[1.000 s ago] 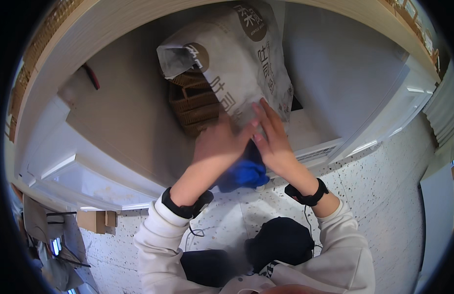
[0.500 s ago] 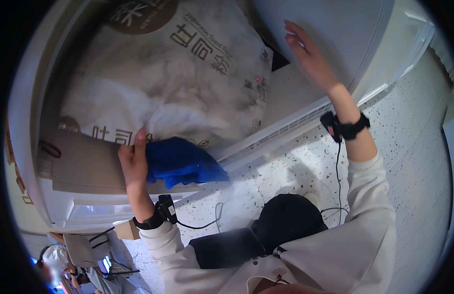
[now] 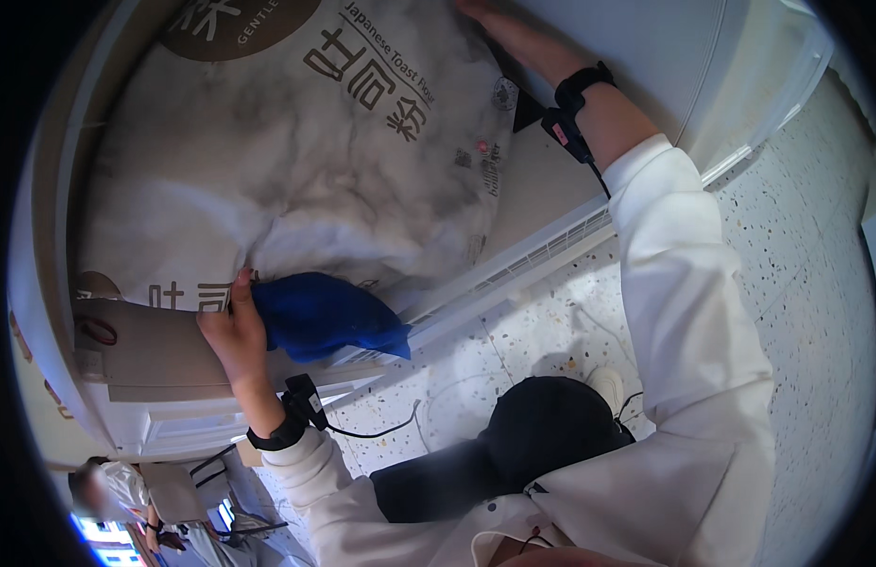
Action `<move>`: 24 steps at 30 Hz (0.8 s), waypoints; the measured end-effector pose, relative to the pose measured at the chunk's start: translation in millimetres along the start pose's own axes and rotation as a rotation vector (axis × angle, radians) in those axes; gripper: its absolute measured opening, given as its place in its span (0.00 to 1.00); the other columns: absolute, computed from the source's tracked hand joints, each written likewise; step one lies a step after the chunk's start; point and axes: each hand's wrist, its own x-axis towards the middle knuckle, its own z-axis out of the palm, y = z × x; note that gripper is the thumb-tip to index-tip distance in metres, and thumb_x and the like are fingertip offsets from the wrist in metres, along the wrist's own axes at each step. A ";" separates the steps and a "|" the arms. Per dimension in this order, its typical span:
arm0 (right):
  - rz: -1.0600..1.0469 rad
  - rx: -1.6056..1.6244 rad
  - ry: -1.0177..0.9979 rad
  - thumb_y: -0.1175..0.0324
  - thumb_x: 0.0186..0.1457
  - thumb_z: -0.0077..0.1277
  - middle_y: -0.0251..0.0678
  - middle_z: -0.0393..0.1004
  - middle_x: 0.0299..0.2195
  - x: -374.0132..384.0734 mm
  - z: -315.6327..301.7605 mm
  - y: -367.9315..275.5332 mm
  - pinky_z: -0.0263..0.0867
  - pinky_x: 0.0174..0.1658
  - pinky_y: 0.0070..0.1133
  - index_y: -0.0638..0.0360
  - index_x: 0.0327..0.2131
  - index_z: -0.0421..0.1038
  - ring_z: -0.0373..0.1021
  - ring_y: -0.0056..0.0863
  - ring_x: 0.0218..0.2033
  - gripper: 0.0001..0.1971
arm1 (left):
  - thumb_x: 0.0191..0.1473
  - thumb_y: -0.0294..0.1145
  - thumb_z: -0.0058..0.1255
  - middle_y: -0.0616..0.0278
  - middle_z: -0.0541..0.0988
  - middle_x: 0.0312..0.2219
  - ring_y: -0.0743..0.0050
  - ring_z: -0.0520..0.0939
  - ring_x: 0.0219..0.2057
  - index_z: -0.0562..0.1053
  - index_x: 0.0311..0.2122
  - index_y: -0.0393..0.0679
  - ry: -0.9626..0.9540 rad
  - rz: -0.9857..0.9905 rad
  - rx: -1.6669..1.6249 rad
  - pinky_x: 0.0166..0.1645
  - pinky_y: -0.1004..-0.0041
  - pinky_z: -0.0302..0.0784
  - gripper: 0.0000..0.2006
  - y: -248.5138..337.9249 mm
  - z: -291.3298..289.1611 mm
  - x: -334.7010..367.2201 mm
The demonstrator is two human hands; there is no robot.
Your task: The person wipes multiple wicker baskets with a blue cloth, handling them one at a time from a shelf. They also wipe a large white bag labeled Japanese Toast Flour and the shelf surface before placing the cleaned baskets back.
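A large white printed sack (image 3: 296, 180), creased and brown-marked, fills much of the white cabinet (image 3: 542, 255) in front of me. My left hand (image 3: 238, 335) is closed at the near left edge of the sack, thumb up against it. From its palm side spreads a bunched blue cloth (image 3: 329, 317), draped toward the cabinet's near rim. The fingers of that hand are mostly hidden. My right hand (image 3: 499, 28) reaches far in beside the sack's upper right edge. Its fingers pass behind the sack or beyond the top of the picture.
A small red loop (image 3: 99, 331) lies at the cabinet's left side. To the right stands a pale panel with a clear-edged rack (image 3: 783, 90). Wrist cables hang over the speckled floor (image 3: 778, 274). At the lower left a person (image 3: 126, 487) is near a chair (image 3: 171, 491).
My right hand has moved forward and left, from above the pale panel to the sack's far right edge. My left hand stays by the blue cloth while the whole view shifts slightly.
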 end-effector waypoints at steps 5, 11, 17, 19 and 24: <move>-0.055 -0.059 0.153 0.59 0.61 0.43 0.37 0.67 0.53 13.6 7.8 -7.7 0.56 0.58 0.22 0.60 0.56 0.62 0.62 0.30 0.53 0.23 | 0.55 0.28 0.53 0.50 0.80 0.30 0.59 0.80 0.31 0.76 0.35 0.34 0.001 0.019 0.067 0.40 0.69 0.72 0.07 -9.5 -9.0 5.6; 0.223 0.529 0.117 0.62 0.58 0.48 0.36 0.70 0.49 47.5 -5.7 15.0 0.59 0.54 0.21 0.64 0.52 0.65 0.65 0.27 0.50 0.21 | 0.55 0.28 0.53 0.53 0.81 0.30 0.68 0.80 0.31 0.76 0.37 0.33 0.025 -0.002 0.045 0.39 0.73 0.72 0.08 -9.2 -6.9 17.0; 0.066 0.300 0.223 0.67 0.57 0.49 0.34 0.71 0.46 22.0 -4.9 3.7 0.61 0.51 0.22 0.64 0.51 0.65 0.66 0.25 0.47 0.20 | 0.58 0.27 0.50 0.54 0.77 0.42 0.73 0.76 0.42 0.67 0.52 0.28 0.121 -0.437 -0.343 0.47 0.75 0.71 0.18 -25.3 1.6 24.8; 0.085 0.318 0.274 0.70 0.55 0.49 0.36 0.71 0.45 14.0 -9.6 0.0 0.62 0.50 0.22 0.64 0.52 0.64 0.67 0.26 0.46 0.20 | 0.58 0.25 0.49 0.54 0.75 0.46 0.71 0.75 0.46 0.66 0.53 0.29 0.153 -0.546 -0.306 0.50 0.74 0.70 0.19 -23.9 6.2 29.1; 0.155 0.097 0.324 0.61 0.57 0.52 0.38 0.69 0.50 -49.7 -8.9 -26.1 0.54 0.57 0.22 0.62 0.54 0.62 0.63 0.26 0.53 0.24 | 0.57 0.25 0.48 0.50 0.71 0.51 0.67 0.72 0.51 0.61 0.57 0.30 0.251 -0.398 -0.443 0.54 0.72 0.67 0.23 -40.7 5.4 23.6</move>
